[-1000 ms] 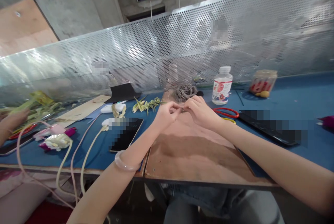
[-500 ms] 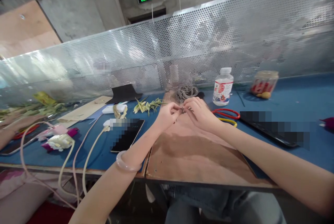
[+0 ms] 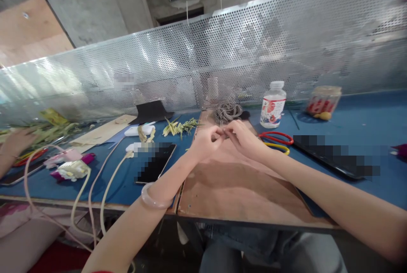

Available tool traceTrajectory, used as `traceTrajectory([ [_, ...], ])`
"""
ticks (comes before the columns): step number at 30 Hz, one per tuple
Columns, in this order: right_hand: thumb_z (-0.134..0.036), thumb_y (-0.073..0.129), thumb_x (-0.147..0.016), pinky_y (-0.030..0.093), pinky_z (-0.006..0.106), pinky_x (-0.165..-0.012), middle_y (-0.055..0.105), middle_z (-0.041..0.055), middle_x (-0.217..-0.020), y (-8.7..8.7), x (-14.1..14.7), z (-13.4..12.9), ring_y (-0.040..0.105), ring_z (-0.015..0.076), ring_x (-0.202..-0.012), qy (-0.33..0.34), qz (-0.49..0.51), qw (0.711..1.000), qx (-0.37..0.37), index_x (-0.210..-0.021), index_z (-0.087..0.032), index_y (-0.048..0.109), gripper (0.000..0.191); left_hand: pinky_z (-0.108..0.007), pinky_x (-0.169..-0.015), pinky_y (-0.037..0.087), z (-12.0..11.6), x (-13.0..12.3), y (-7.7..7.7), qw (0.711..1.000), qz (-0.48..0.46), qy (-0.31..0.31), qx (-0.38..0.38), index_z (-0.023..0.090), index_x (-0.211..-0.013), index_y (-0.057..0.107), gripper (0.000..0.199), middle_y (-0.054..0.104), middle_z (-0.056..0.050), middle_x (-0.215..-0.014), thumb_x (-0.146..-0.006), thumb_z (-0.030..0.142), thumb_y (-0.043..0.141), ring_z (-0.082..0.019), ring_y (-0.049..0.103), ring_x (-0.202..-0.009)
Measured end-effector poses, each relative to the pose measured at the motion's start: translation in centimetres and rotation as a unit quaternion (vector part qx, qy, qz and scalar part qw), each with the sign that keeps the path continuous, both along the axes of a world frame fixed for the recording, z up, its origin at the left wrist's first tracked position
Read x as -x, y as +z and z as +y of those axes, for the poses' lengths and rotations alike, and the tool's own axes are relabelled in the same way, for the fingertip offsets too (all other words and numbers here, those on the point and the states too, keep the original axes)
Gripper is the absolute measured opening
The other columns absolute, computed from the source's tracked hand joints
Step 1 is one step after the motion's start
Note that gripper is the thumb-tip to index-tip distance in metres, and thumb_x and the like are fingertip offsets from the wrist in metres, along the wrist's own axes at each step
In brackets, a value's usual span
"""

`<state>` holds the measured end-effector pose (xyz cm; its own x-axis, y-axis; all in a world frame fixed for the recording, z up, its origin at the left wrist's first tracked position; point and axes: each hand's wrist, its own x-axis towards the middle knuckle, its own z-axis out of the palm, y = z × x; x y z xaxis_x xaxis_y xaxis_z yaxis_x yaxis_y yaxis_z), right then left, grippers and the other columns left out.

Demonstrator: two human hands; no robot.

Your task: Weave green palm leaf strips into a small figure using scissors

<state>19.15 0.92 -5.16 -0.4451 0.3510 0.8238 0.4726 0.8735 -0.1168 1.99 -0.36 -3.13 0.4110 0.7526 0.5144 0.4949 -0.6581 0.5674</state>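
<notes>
Your left hand (image 3: 207, 140) and right hand (image 3: 243, 135) meet at the fingertips, fingers curled; whether the tips are fully closed, and on what, is too small to tell. They meet above the far part of the wooden board (image 3: 241, 196), just short of the grey coil (image 3: 228, 112).

Between your forearms the board runs down to the near edge of the tabletop (image 3: 372, 110). The perforated screen (image 3: 159, 69) bounds the far side, right behind the coil. On your left, the phone (image 3: 157, 163) sits near your forearm; on your right, the red loop (image 3: 291, 139) lies just beside your wrist, with the bottle (image 3: 272, 110) upright beyond.

The coil is a roundish, tangled heap, its longer axis running left to right, with no clear pointing end.
</notes>
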Motion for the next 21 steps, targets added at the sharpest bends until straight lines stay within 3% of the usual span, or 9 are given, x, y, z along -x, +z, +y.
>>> traceTrajectory([
  [9, -0.015, 0.036, -0.092, 0.04, 0.034, -0.07, 0.049, 0.0058, -0.08, 0.45, -0.08, -0.21, 0.044, 0.0198, -0.078, 0.015, -0.002, 1.0, -0.002, -0.084, -0.02, 0.043, 0.012, -0.02, -0.041, 0.034, -0.24, -0.47, 0.55, 0.976, -0.121, -0.054, 0.173, 0.015, -0.077, 0.056, 0.031, 0.043, 0.004, -0.057, -0.083, 0.045, 0.049, -0.006, 0.036, -0.043],
  [17, -0.014, 0.037, -0.092, 0.04, 0.034, -0.07, 0.051, 0.0055, -0.078, 0.72, -0.05, -0.43, 0.043, 0.0193, -0.076, 0.023, -0.006, 1.0, -0.007, -0.08, -0.021, 0.044, 0.015, -0.017, -0.038, 0.023, -0.12, -0.4, 0.09, 0.941, -0.196, -0.098, 0.257, 0.018, -0.078, 0.051, 0.032, 0.04, 0.006, -0.057, -0.079, 0.05, 0.055, -0.004, 0.034, -0.041],
  [21, -0.016, 0.037, -0.093, 0.041, 0.035, -0.071, 0.053, 0.0061, -0.08, 0.5, -0.04, -0.21, 0.045, 0.02, -0.078, 0.024, 0.003, 1.0, -0.011, -0.082, -0.021, 0.046, 0.015, -0.018, -0.039, 0.022, 0.06, -0.43, 0.07, 0.937, -0.211, -0.106, 0.259, 0.017, -0.076, 0.051, 0.031, 0.039, 0.007, -0.056, -0.079, 0.047, 0.058, -0.003, 0.031, -0.041],
])
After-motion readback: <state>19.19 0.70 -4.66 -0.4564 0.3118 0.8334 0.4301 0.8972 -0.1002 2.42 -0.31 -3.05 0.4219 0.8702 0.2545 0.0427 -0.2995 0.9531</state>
